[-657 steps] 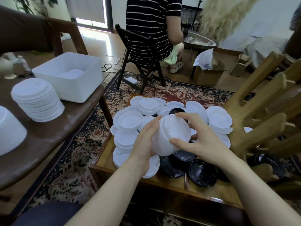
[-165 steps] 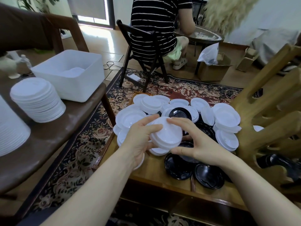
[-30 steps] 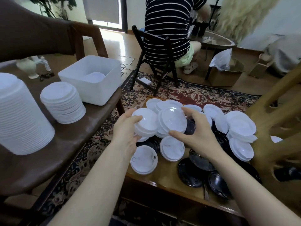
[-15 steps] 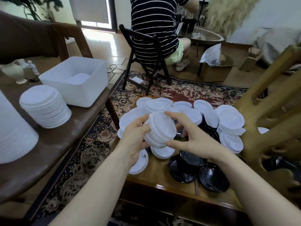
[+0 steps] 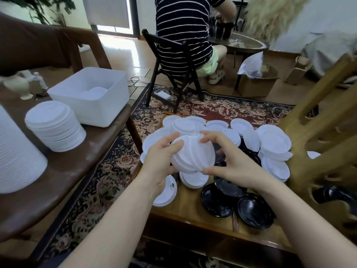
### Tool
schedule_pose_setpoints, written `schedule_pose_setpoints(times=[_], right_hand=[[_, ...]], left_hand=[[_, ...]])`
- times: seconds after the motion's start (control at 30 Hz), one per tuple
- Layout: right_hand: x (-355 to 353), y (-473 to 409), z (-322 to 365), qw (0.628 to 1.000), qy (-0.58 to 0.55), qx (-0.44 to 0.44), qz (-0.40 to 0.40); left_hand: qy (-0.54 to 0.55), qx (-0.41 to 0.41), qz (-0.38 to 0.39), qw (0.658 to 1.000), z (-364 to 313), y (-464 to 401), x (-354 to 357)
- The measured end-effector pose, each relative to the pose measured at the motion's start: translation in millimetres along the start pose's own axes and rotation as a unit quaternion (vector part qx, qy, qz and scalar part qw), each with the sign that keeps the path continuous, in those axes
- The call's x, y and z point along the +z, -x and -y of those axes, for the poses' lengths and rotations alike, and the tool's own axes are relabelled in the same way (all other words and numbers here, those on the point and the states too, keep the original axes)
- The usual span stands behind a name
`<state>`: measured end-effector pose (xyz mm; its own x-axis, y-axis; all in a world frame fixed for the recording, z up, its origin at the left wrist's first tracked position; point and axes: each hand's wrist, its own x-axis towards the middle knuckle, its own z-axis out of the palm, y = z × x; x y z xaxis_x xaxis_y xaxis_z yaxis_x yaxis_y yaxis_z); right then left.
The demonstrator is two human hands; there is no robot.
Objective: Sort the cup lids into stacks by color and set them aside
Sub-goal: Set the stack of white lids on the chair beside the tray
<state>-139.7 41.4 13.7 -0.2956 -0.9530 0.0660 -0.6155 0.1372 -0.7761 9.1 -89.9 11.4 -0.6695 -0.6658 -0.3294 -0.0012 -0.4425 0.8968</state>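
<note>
A small stack of white lids is held in the air above the low wooden table. My left hand grips its left side and my right hand grips its right edge with thumb and fingers. Beneath them lie several loose white lids across the table's far half and several black lids near its front right. Two finished stacks of white lids stand on the brown side table at the left: a medium stack and a tall stack.
A white plastic bin sits on the side table behind the stacks. A wooden chair frame rises at the right. A person in a striped shirt sits on a black chair beyond the patterned rug.
Over the last second I brought the two handfuls of white lids together into one stack held between both hands, and it now tilts more to the right.
</note>
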Motion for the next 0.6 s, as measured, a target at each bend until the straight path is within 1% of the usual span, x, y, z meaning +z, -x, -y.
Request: schedule_pose_setpoints(times=[0.07, 0.17, 0.27, 0.33, 0.37, 0.5, 0.6], right_hand=[[2.3, 1.0, -2.1, 0.999, 0.025, -0.025, 0.032], [6.0, 1.9, -2.7, 0.998, -0.003, -0.028, 0.047], [11.6, -0.3, 3.1, 0.997, -0.076, 0.003, -0.005], [15.3, -2.5, 3.5, 0.995, -0.089, 0.007, -0.042], [15.8, -2.8, 3.0, 0.996, -0.084, 0.002, -0.041], [8.9, 0.2, 2.1, 0.998, -0.056, -0.013, 0.018], [7.7, 0.9, 0.9, 0.998, -0.043, -0.015, 0.04]], left_hand=[[-0.001, -0.008, 0.008, 1.0, 0.7, 0.2, -0.3], [0.0, -0.012, 0.014, 1.0, 1.6, 0.2, -0.3], [0.01, -0.011, 0.017, 1.0, 1.1, 0.1, -0.3], [0.009, -0.01, 0.025, 1.0, 1.2, 0.7, -0.1], [0.005, -0.011, 0.027, 1.0, 1.5, 0.5, -0.2], [-0.008, -0.03, 0.022, 0.999, 2.4, 0.0, -0.3], [-0.027, -0.033, 0.034, 0.999, 3.8, 0.0, 0.2]])
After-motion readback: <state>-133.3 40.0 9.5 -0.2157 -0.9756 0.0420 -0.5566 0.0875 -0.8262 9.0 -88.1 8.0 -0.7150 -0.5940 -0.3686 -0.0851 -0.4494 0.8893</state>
